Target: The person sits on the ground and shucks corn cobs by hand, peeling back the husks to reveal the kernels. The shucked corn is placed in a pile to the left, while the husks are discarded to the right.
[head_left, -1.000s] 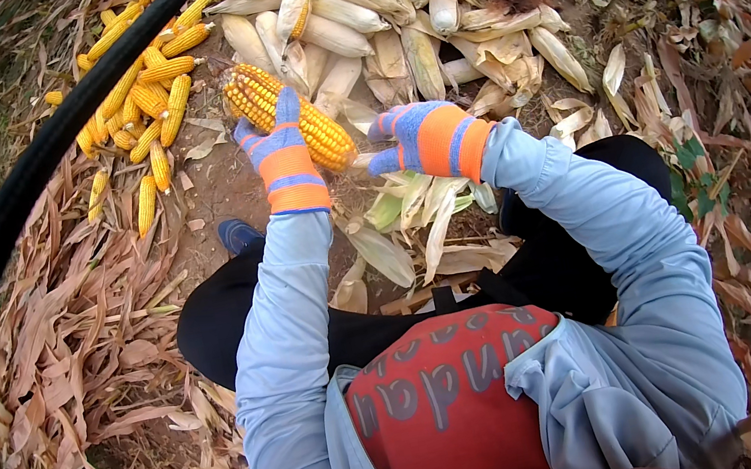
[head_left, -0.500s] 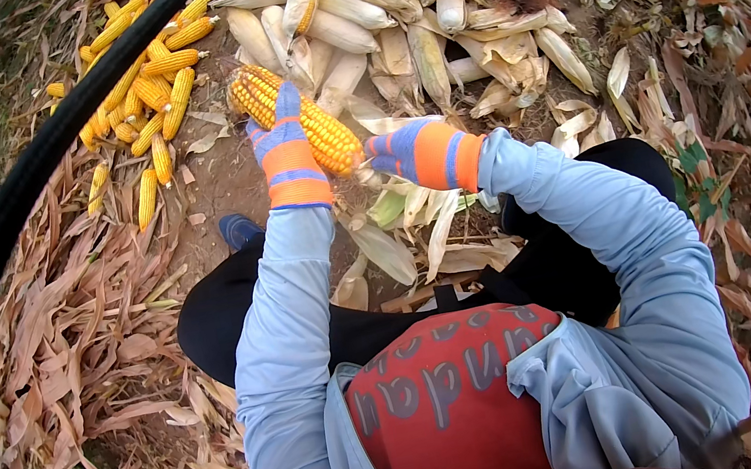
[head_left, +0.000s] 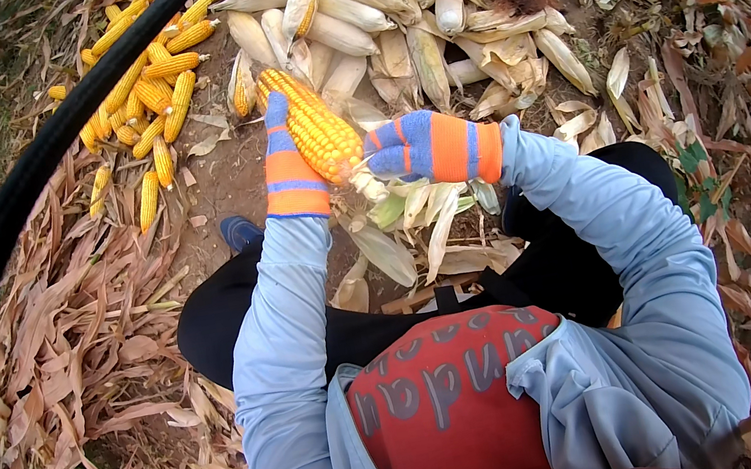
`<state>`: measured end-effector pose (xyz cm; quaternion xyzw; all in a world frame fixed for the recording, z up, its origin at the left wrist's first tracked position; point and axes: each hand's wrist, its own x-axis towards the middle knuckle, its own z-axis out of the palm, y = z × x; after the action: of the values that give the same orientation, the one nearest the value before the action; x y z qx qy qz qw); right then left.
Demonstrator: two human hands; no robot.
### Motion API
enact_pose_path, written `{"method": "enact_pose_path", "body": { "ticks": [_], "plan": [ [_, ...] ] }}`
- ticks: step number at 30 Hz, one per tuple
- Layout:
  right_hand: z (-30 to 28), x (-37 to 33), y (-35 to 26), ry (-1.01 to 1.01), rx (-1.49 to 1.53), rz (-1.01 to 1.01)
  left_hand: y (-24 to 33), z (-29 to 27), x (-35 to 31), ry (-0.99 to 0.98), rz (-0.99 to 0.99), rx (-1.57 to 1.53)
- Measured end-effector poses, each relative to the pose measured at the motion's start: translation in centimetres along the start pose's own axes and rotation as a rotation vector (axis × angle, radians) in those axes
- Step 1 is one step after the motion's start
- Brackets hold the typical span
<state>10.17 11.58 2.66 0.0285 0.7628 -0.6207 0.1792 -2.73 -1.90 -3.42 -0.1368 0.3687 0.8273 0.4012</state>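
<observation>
A husked ear of corn [head_left: 316,132] with yellow kernels and a pale stub at its near end is in my left hand [head_left: 286,162], which wears an orange and blue striped glove. The thumb lies along the cob's left side; the other fingers are hidden beneath it. Just right of the cob's near end is my right hand [head_left: 429,148], in a matching glove. Its fingers are curled closed towards the stub, and what they hold, if anything, cannot be made out. Loose pale husks [head_left: 426,211] lie below that hand.
At the far left is a heap of bare yellow cobs [head_left: 149,98]. A pile of corn ears still in husks [head_left: 359,14] lies straight ahead. Dry leaves [head_left: 97,351] cover the ground on both sides. A dark strap [head_left: 63,148] crosses the upper left.
The right hand has shifted slightly right, away from the cob, and its fingers look more curled. The cob has turned steeper, its pale stub now showing. The left hand still holds it.
</observation>
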Motion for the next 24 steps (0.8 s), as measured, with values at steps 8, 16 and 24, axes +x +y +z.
{"method": "enact_pose_path", "body": {
  "ticks": [8,16,24],
  "plan": [
    [-0.8,-0.3,-0.3,0.017,0.069,-0.158,0.2,1.5,-0.9,-0.142,-0.06,-0.11],
    [-0.5,-1.5,-2.2,-0.027,0.082,-0.205,1.0,-0.2,0.1,-0.57,-0.159,-0.531],
    [-0.4,-1.8,4.0,-0.204,-0.844,0.077,2.2,1.1,-0.8,-0.177,0.065,-0.039]
  ]
}}
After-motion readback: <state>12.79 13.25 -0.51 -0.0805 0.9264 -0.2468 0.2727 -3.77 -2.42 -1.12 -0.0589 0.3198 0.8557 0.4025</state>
